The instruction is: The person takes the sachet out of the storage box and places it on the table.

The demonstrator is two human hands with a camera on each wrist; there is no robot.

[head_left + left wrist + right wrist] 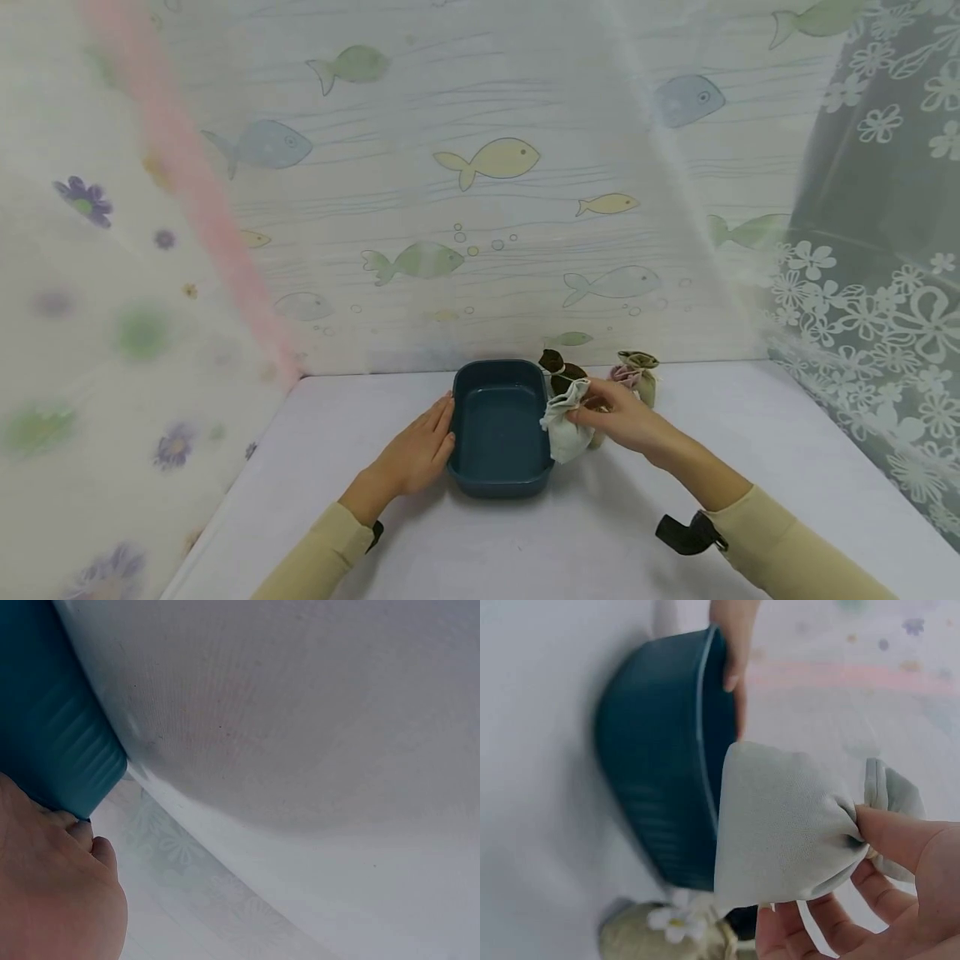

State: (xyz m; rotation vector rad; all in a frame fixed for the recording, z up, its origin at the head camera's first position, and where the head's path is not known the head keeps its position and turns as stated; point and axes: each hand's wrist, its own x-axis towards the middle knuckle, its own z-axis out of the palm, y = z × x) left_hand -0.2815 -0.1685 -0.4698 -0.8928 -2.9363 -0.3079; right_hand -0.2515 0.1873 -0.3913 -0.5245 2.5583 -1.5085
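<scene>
An oblong dark teal dish (501, 437) stands on the white table, its inside bare. My left hand (417, 450) rests with straight fingers along the dish's left side. In my right hand (624, 419) I pinch a pale grey-green fabric drawstring pouch (567, 437) by its gathered neck. The pouch hangs at the dish's right rim. In the right wrist view the pouch (784, 825) looks full-bodied, its closed base turned to the dish (652, 750). The left wrist view shows the dish's ribbed outer wall (67, 742) beside my left hand (60, 885).
Behind my right hand stand a dark brown thing (564, 377), an olive pouch (645, 390) and something pinkish (626, 374). A beige pouch with a white flower (634, 934) lies close to the dish. A fish-patterned curtain (480, 275) borders the table's back edge.
</scene>
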